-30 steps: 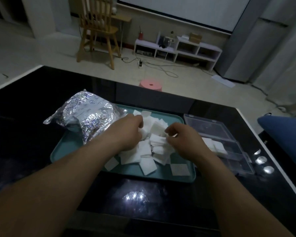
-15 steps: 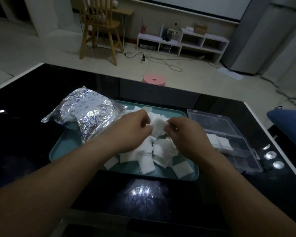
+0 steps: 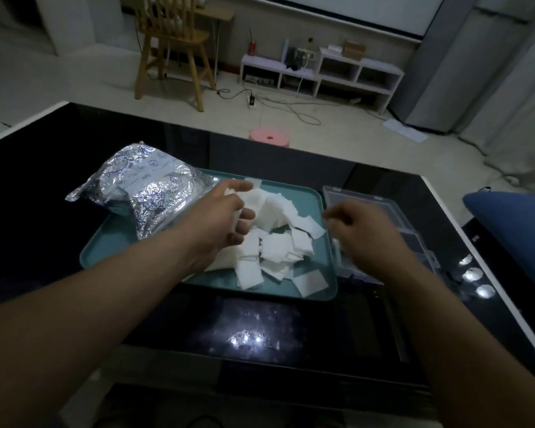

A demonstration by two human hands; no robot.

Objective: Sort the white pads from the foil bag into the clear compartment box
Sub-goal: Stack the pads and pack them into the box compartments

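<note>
The white pads (image 3: pixel 278 242) lie heaped on the teal tray (image 3: pixel 96 254) beside the foil bag (image 3: pixel 142 189), probably so they're easy to pick through. The left hand (image 3: pixel 226 217) hovers slack-fingered over the heap. The right hand (image 3: pixel 359 233), curled and blurred above the clear compartment box (image 3: pixel 393 208), may carry a pad; I cannot tell.

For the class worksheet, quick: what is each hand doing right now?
Left hand: fingers curved against the heap of white square pads; grip cannot be told.
Right hand: curled, blurred, over the clear plastic compartment box; contents cannot be told.
</note>
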